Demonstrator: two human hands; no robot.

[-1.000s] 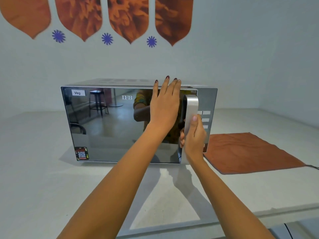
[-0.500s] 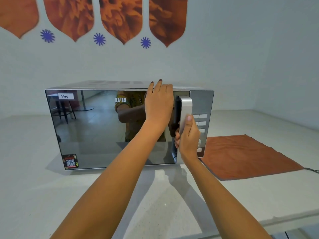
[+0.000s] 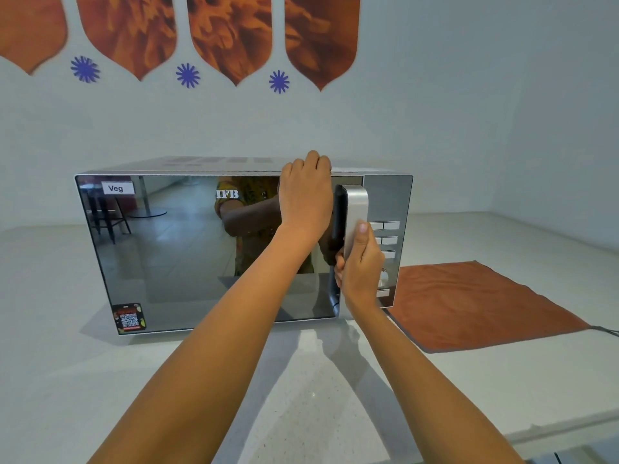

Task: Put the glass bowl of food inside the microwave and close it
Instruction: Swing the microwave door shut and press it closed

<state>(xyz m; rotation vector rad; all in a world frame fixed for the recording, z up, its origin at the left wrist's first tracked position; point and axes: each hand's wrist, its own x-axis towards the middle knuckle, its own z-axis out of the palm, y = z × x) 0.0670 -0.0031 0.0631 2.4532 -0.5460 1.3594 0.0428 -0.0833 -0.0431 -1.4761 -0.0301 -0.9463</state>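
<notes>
A silver microwave [image 3: 187, 249] with a mirrored door stands on the pale counter, its door flush against the body. My right hand [image 3: 360, 266] is wrapped around the vertical silver door handle [image 3: 355, 205]. My left hand [image 3: 306, 192] rests on the door's upper right part, its fingers curled over the microwave's top edge. The glass bowl of food is not visible; the mirrored door hides the inside.
An orange cloth [image 3: 475, 303] lies flat on the counter [image 3: 301, 390] right of the microwave, with a dark cable [image 3: 608, 330] at its far corner. The wall runs close behind. The counter's front edge shows at lower right.
My left hand went from flat on the door with fingers straight to fingers curled over the top edge. My right hand kept its hold on the handle.
</notes>
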